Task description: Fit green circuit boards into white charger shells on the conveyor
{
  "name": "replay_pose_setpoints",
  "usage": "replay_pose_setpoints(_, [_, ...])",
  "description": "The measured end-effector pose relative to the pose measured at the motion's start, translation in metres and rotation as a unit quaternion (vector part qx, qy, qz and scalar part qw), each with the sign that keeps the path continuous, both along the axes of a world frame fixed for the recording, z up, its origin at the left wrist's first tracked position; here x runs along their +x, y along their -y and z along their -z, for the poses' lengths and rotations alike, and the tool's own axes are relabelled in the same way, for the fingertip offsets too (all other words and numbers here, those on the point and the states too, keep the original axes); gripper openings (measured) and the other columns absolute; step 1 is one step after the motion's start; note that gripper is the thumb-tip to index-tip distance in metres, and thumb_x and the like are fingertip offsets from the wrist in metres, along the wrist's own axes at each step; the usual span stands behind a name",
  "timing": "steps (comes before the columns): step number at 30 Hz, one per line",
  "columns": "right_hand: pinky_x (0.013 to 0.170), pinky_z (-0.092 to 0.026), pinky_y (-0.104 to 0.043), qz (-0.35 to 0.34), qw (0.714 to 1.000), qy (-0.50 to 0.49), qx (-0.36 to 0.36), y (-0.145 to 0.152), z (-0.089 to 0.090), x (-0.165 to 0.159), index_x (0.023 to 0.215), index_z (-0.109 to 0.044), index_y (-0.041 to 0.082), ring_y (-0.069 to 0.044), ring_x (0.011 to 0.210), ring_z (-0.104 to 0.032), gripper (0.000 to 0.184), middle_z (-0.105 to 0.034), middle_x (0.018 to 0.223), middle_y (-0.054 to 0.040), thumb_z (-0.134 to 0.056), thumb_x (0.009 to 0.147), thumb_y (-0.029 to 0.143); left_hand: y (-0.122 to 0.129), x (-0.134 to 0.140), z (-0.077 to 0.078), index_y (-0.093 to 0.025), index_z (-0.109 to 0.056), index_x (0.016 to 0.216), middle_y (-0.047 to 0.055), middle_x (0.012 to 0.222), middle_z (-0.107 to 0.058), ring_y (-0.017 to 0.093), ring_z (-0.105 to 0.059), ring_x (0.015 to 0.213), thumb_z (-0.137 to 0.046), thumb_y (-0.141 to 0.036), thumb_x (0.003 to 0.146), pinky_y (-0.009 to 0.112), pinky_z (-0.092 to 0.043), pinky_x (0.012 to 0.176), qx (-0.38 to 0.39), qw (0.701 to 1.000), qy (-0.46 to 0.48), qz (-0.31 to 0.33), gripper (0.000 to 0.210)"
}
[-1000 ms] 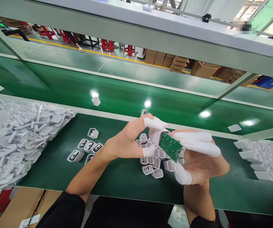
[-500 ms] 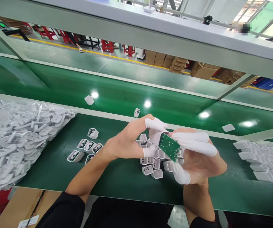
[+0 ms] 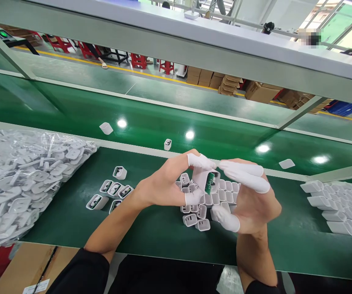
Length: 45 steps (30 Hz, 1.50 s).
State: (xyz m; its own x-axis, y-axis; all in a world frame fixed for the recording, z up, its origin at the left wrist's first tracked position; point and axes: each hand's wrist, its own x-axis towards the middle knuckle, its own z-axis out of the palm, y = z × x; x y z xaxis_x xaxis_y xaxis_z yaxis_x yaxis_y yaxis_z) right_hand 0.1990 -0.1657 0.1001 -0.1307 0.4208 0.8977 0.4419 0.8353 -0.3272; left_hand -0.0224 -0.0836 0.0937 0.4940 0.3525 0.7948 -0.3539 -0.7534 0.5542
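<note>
My left hand [image 3: 166, 179] grips a white plastic charger housing [image 3: 200, 176] between thumb and fingers, its open end turned to the right. Inside that opening sits a green circuit board [image 3: 210, 183], mostly within the housing. Just right of it, my right hand [image 3: 249, 196] has its thumb and fingers spread apart, with nothing between them. White finger cots cover fingertips on both hands. Beneath the hands stand several white housings [image 3: 203, 224] in close rows, partly hidden. Left of my left forearm is a group of housings with boards inside [image 3: 97, 201].
A clear bag of white plastic covers [image 3: 34, 179] lies at the left. Stacked white housings [image 3: 337, 208] stand at the right. Behind the bench edge runs a green conveyor belt [image 3: 145, 122] carrying a few white parts [image 3: 167, 144]. A frame rail [image 3: 176, 36] crosses above.
The circuit board has gone from sticking far out of the housing to mostly inside it. My right hand has let go of it. Parts on the belt have shifted left.
</note>
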Motion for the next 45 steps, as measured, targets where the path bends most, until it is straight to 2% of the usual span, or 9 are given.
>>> replay_pose_setpoints(6, [0.07,-0.069,-0.055,0.045,0.996,0.028,0.065,0.001,-0.006,0.001,0.15,-0.08,0.028,-0.034,0.091,-0.079,0.065,-0.087,0.112,-0.0092,-0.091,0.086,0.028,0.002,0.001,0.002,-0.026,-0.071,0.147,0.003,0.105,-0.076,0.016,-0.073,0.078,-0.088,-0.003,0.078,0.032,-0.069,0.075,-0.052,0.999,0.007,-0.015,0.075])
replay_pose_setpoints(12, [0.081,-0.07,-0.054,0.08,0.983,0.157,0.055,-0.001,-0.004,0.005,0.158,-0.073,0.026,-0.034,0.107,-0.077,0.072,-0.084,0.129,-0.0128,-0.094,0.089,0.021,-0.001,0.003,0.005,-0.029,-0.074,0.149,0.003,0.107,-0.077,0.015,-0.073,0.078,-0.093,-0.008,0.079,0.028,-0.067,0.069,-0.022,0.996,0.055,-0.062,0.075])
replay_pose_setpoints(16, [0.085,-0.071,-0.054,0.094,0.977,0.187,0.039,-0.004,-0.002,0.005,0.163,-0.068,0.029,-0.034,0.113,-0.078,0.077,-0.083,0.134,-0.0139,-0.093,0.091,0.014,0.001,0.001,0.004,-0.027,-0.08,0.14,0.002,0.102,-0.078,0.015,-0.072,0.078,-0.097,-0.012,0.075,0.027,-0.066,0.069,-0.053,0.994,0.047,-0.079,0.069])
replay_pose_setpoints(21, [0.081,-0.067,-0.048,-0.003,0.995,0.046,-0.086,-0.011,0.001,0.005,0.152,-0.076,0.031,-0.03,0.104,-0.076,0.069,-0.083,0.124,-0.0097,-0.099,0.087,0.025,0.0,-0.008,0.004,-0.025,-0.081,0.137,0.006,0.109,-0.083,0.018,-0.079,0.086,-0.105,-0.025,0.073,0.025,-0.068,0.072,-0.177,0.984,-0.015,-0.011,0.068])
replay_pose_setpoints(25, [0.08,-0.066,-0.045,-0.088,0.969,-0.107,-0.203,-0.023,0.005,0.006,0.128,-0.086,0.031,-0.025,0.094,-0.072,0.05,-0.08,0.105,-0.0051,-0.102,0.085,0.049,-0.003,-0.007,0.009,-0.026,-0.078,0.137,0.004,0.102,-0.083,0.016,-0.079,0.078,-0.107,-0.026,0.072,0.025,-0.07,0.072,-0.25,0.966,-0.041,0.055,0.071])
replay_pose_setpoints(30, [0.077,-0.063,-0.041,-0.117,0.933,-0.201,-0.276,-0.037,0.01,0.007,0.107,-0.088,0.027,-0.021,0.083,-0.066,0.057,-0.074,0.092,-0.0025,-0.103,0.075,0.071,0.003,0.013,0.02,-0.023,-0.079,0.121,0.007,0.112,-0.084,0.017,-0.08,0.083,-0.108,-0.035,0.072,0.026,-0.071,0.076,-0.303,0.953,-0.009,0.03,0.058])
replay_pose_setpoints(37, [0.075,-0.057,-0.037,-0.16,0.882,-0.261,-0.357,-0.04,0.007,0.001,0.094,-0.087,0.025,-0.019,0.079,-0.064,0.047,-0.073,0.086,-0.0012,-0.102,0.078,0.067,0.02,0.033,0.03,-0.021,-0.074,0.112,0.006,0.109,-0.082,0.017,-0.078,0.084,-0.111,-0.04,0.072,0.03,-0.073,0.079,-0.403,0.914,0.045,0.0,0.057])
replay_pose_setpoints(42, [0.06,-0.051,-0.032,-0.181,0.851,-0.286,-0.402,-0.039,0.005,-0.01,0.094,-0.086,0.025,-0.017,0.071,-0.058,0.051,-0.071,0.083,-0.0014,-0.101,0.074,0.069,0.025,0.043,0.034,-0.021,-0.07,0.105,0.005,0.102,-0.082,0.021,-0.083,0.088,-0.109,-0.051,0.075,0.037,-0.077,0.083,-0.407,0.906,0.114,-0.016,0.057])
replay_pose_setpoints(45, [0.055,-0.049,-0.03,-0.176,0.85,-0.286,-0.406,-0.039,0.006,-0.014,0.096,-0.085,0.024,-0.017,0.069,-0.056,0.055,-0.072,0.085,-0.0022,-0.099,0.076,0.074,0.026,0.048,0.038,-0.021,-0.071,0.104,0.003,0.099,-0.08,0.019,-0.082,0.085,-0.108,-0.054,0.076,0.035,-0.077,0.079,-0.394,0.906,0.152,-0.023,0.057])
